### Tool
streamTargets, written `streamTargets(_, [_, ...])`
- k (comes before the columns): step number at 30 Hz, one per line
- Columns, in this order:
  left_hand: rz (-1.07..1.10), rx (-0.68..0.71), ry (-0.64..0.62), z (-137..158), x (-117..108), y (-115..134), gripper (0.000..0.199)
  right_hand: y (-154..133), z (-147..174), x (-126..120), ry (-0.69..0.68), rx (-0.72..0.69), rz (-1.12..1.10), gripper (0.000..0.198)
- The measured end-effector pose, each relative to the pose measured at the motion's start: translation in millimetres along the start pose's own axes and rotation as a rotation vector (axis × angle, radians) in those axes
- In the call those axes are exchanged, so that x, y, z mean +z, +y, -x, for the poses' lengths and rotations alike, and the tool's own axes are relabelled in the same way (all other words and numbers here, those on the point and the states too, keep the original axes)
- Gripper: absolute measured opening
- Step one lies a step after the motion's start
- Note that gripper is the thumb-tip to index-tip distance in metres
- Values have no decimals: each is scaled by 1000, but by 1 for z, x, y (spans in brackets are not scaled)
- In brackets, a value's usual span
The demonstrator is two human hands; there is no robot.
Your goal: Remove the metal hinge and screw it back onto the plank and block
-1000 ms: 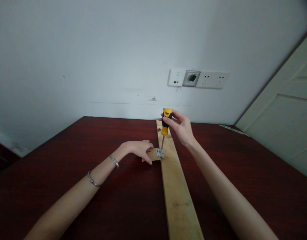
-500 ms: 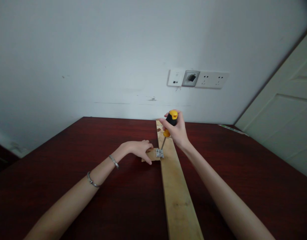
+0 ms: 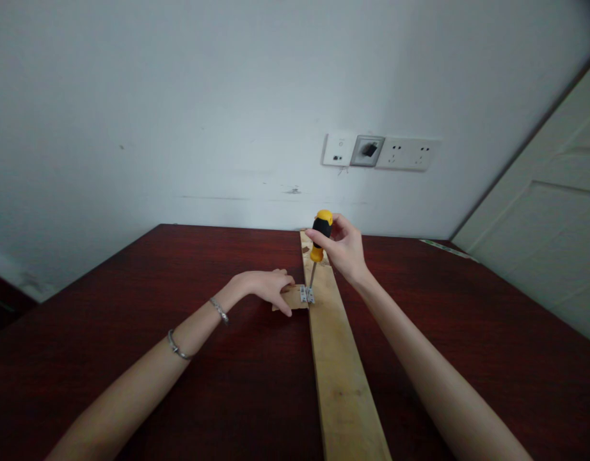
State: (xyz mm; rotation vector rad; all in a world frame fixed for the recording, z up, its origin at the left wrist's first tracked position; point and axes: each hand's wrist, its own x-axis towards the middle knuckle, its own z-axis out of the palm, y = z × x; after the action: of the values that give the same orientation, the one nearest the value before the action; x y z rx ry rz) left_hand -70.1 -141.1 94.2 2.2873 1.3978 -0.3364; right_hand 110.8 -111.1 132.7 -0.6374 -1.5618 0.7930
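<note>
A long wooden plank [image 3: 342, 365] lies lengthwise on the dark red table [image 3: 218, 397]. Against its left edge sits a small wood block [image 3: 294, 299], joined across the seam by a silver metal hinge [image 3: 306, 294]. My left hand [image 3: 271, 288] is closed around the block's left part, thumb at the near edge and fingers at the far edge. In my right hand [image 3: 345, 246] is a yellow and black screwdriver [image 3: 320, 232], nearly upright, its tip down on the hinge's right leaf. Any screw under the tip is too small to make out.
A white wall [image 3: 203, 128] rises behind the table, carrying a row of sockets and switches [image 3: 381, 152]. To the right stands a pale panelled door [image 3: 554, 211]. A thin light strip [image 3: 448, 248] lies at the table's far right edge.
The screwdriver's handle has swung a little to the left and stands straighter. My right hand's fingers have loosened and shifted around the handle. My left hand and the wood have stayed put.
</note>
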Motion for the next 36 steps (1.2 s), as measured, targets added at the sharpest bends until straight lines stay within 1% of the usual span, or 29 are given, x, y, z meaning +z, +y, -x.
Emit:
streamTargets(3, [6, 7, -2, 1, -1, 0, 85, 1, -2, -3, -43, 11, -8, 37])
streamTargets(8, [8, 22, -5, -1, 0, -1, 85, -1, -5, -9, -65, 14, -45, 50])
streamTargets(10, [10, 28, -4, -1, 0, -2, 86, -5, -6, -12, -102, 13, -39, 47])
streamTargets(14, [13, 23, -14, -1, 0, -2, 88, -10, -5, -14, -174, 23, -75, 34])
streamTargets(19, [0, 17, -10, -1, -1, 0, 86, -3, -1, -6, -170, 117, -243, 28])
streamTargets(21, [7, 19, -2, -1, 0, 0, 86, 0, 0, -2, -159, 114, -265, 28])
streamTargets(26, [8, 1, 3, -1, 1, 0, 86, 3, 0, 1, -95, 39, -224, 38])
streamTargets(31, [2, -2, -1, -1, 1, 0, 87, 2, -2, -4, -153, 19, -198, 44])
streamTargets(36, [-5, -11, -7, 0, 1, 1, 88, -4, -6, -12, -94, -32, -17, 42])
